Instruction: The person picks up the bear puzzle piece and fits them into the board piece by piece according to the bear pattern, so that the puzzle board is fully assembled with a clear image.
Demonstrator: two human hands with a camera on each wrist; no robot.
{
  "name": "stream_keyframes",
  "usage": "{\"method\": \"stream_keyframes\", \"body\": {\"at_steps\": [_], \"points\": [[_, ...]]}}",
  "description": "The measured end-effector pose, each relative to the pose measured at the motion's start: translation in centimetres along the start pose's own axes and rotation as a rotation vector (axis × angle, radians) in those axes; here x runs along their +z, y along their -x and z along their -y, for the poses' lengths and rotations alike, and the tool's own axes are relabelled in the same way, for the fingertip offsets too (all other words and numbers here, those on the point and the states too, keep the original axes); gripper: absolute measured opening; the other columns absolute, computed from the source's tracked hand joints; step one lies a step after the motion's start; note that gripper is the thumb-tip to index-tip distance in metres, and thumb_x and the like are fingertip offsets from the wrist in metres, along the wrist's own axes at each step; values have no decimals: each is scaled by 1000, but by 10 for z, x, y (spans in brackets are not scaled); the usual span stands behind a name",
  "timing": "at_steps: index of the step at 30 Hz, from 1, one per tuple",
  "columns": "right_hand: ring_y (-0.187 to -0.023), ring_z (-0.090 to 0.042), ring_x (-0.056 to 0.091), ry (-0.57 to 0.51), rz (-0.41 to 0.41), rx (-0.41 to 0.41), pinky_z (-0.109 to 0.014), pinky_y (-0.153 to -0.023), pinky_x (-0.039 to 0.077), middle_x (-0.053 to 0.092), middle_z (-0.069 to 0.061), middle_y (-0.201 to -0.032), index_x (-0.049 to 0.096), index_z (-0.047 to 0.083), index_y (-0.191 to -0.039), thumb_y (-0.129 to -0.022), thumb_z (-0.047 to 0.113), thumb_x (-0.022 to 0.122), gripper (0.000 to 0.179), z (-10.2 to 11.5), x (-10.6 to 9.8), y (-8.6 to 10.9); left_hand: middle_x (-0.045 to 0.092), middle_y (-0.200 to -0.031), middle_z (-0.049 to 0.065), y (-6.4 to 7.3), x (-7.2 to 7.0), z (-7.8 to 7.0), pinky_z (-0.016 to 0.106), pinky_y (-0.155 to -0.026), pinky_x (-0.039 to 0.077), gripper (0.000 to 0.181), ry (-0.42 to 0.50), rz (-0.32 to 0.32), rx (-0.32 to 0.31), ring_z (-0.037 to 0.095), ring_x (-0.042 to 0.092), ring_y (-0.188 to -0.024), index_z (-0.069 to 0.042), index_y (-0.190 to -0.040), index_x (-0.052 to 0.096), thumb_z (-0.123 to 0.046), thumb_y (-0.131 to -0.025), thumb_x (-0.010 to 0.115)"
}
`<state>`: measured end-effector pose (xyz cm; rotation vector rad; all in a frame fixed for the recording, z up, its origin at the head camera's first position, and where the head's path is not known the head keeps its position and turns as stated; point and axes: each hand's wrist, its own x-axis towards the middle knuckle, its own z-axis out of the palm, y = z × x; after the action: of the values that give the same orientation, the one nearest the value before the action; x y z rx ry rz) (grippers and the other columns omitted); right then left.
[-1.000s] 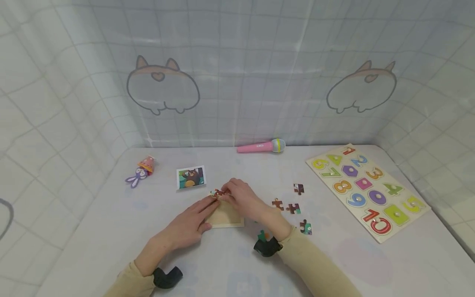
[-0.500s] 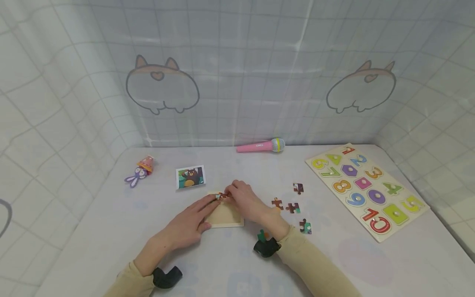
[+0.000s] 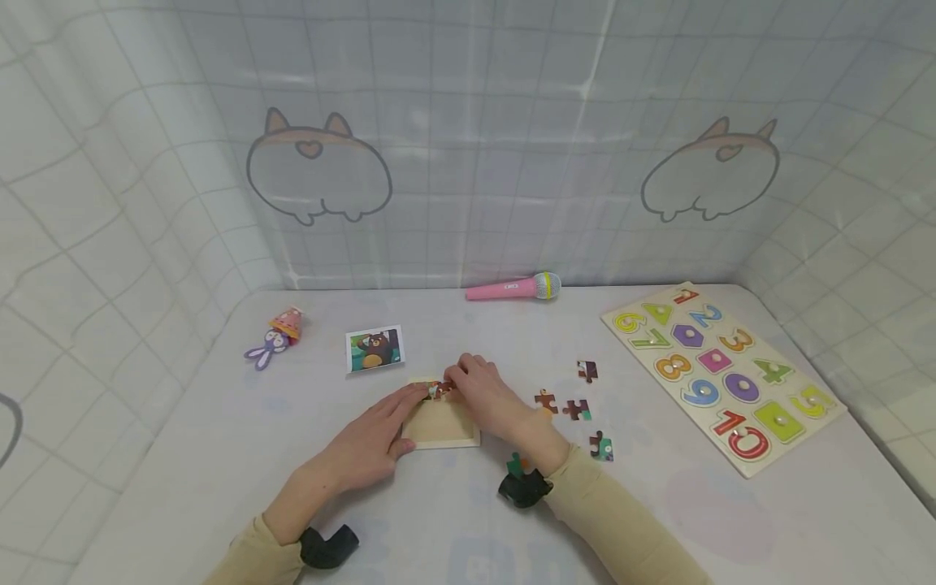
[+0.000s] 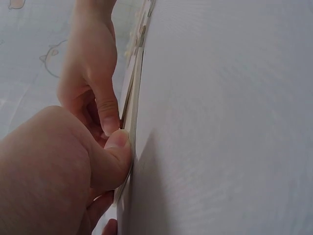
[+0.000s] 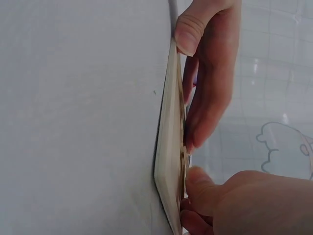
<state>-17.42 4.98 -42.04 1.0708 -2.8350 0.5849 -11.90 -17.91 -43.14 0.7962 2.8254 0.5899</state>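
A shallow wooden puzzle tray (image 3: 442,435) lies on the table, with brown jigsaw pieces (image 3: 440,391) along its far edge. My left hand (image 3: 373,443) holds the tray's left side, thumb low on the near left corner and long fingers reaching up to the pieces. At the far right of the tray my right hand (image 3: 488,398) pinches a brown puzzle piece, mostly hidden under its fingertips. In the right wrist view the tray (image 5: 168,147) appears edge-on, the fingers of both hands close together over the pieces.
Several loose puzzle pieces (image 3: 578,409) lie right of the tray, one (image 3: 517,465) beside the right wrist. A bear picture card (image 3: 375,349) sits behind, a rabbit toy (image 3: 276,340) far left. A pink microphone (image 3: 512,288) and number board (image 3: 724,378) stand farther back and right.
The brown pieces have shifted slightly toward me and lie lower at the tray's far edge. My right fingers have moved a little to the right; the left hand stays almost still.
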Motion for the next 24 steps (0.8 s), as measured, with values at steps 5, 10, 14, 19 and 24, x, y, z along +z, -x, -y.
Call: {"method": "stream_keyframes", "body": {"at_steps": [5,10,14,19,24], "points": [[-92,-20,49,-14,-21,-4,-36,-83,44,54,-3,-98,63,6,-115,-97,18,65,21,-1,3,0,26,-165,9,0,0,-1,50,-120,29,67,-47,-1,35,30,27,-151,-7,-158,28,-23,-100,58],[-91,-20,49,-31,-37,1,-35,-81,42,54,-2,-95,64,8,-107,-96,18,67,15,-1,4,-1,26,-164,8,0,0,-2,51,-120,30,65,-66,-3,52,31,28,-150,-7,-157,30,-22,-100,58],[-90,-20,50,-33,-42,13,-35,-80,43,56,-2,-95,67,8,-103,-96,18,68,12,0,3,-1,25,-165,6,1,0,-2,52,-120,29,65,-63,-7,60,32,25,-151,-6,-157,29,-20,-100,57],[-88,-18,51,-69,-42,34,-33,-79,43,59,-3,-96,75,6,-107,-94,18,70,18,-2,4,-2,25,-166,4,0,0,-2,51,-121,27,66,-63,-5,63,31,22,-153,-7,-158,28,-18,-100,56],[-88,-18,51,-73,-26,46,-31,-78,42,59,-3,-97,76,6,-114,-94,19,71,25,-2,3,-3,28,-164,6,-1,-1,-2,51,-121,28,64,-72,5,77,31,22,-153,-11,-158,30,-17,-100,56]]}}
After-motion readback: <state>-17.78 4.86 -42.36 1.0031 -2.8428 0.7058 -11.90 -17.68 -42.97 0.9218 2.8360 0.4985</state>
